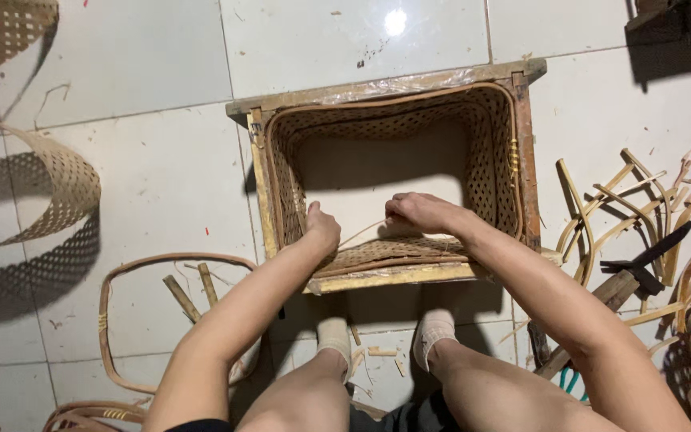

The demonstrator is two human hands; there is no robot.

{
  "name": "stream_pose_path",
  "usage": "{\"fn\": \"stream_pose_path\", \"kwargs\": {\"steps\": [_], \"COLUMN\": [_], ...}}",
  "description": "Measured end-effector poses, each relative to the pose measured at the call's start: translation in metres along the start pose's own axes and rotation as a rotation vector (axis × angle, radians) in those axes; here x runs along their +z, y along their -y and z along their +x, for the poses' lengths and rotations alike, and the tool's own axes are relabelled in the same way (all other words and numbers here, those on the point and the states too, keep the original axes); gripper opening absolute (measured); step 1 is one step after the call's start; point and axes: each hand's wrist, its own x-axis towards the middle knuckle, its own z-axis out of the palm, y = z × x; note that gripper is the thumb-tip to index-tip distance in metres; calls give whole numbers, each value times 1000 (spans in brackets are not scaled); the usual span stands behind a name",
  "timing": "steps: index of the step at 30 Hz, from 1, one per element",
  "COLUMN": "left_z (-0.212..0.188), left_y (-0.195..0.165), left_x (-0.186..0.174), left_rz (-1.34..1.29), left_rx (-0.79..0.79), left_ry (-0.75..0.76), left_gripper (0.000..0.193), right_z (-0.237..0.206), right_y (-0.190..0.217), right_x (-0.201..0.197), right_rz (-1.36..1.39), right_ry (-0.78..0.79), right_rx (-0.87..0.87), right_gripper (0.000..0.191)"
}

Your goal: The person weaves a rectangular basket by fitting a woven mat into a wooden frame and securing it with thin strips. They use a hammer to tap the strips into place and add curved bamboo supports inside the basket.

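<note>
Two bare hands work at the near wall of a woven basket (489, 160) seated inside a rectangular wooden frame (527, 152) on a pale tiled floor (153, 184). At the frame's near-left edge, the left hand (323, 228) is closed over the weave. Just right of it, the right hand (421, 212) curls its grip on a thin cane strip (361, 232) stretched between both hands. Left of the frame lie a bent cane hoop (105, 296) and woven mesh bands (65, 184). Right of it sit loose bent strips (601, 208) and a hammer (629, 276). Below the frame, two socked feet (433, 328) rest on the tiles.
</note>
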Motion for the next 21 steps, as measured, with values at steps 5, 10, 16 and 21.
{"fn": "stream_pose_path", "kwargs": {"steps": [5,10,16,21], "left_z": [-23,-32,-35,-45], "left_y": [6,8,-31,-37], "left_x": [-11,-38,-54,-62], "left_rz": [60,-712,-1111,-1193], "left_rx": [21,294,261,267], "left_ry": [24,-168,-282,-389], "left_gripper": [29,30,32,29], "right_z": [3,-7,-60,-65], "right_y": [-10,-21,-50,-58], "right_x": [9,23,-4,-8], "right_rz": [29,50,-423,-999], "right_ry": [103,61,501,491], "right_rx": [-20,-78,253,77], "right_gripper": [32,29,19,29]}}
